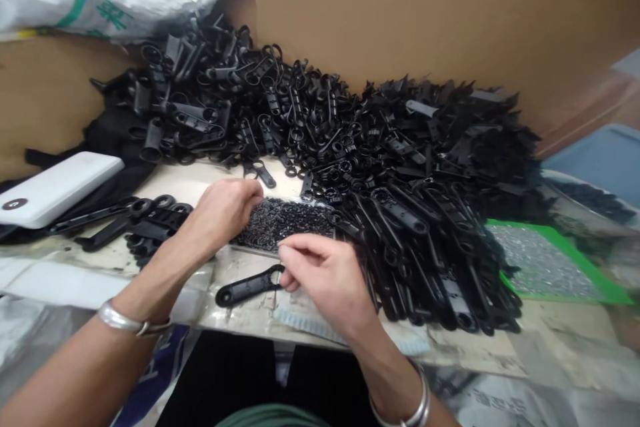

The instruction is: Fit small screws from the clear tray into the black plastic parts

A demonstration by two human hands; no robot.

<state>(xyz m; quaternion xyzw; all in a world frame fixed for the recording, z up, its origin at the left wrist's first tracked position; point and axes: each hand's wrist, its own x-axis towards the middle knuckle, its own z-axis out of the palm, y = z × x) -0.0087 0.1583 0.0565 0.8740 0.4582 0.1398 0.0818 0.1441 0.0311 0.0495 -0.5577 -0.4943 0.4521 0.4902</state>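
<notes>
Your right hand (330, 277) pinches the ring end of a flat black plastic lever (249, 287), fingers closed narrow on it; the lever lies near the front edge of the worktable (235, 317), its round end pointing to your left. Your left hand (223, 210) is curled with its fingertips down in a patch of small black rings (285, 220), just behind the lever; whether it holds any of them you cannot tell from here. A few assembled black levers (140, 213) lie to the left of that hand. A large heap of black plastic parts (350, 147) fills the back and right side of the worktable, up against a cardboard wall (425, 13). A white power bank (55, 187) sits at the left edge, and a green tray (550, 260) of tiny grey pieces lies toward the right edge. Each wrist wears a silver bangle (125, 323).
</notes>
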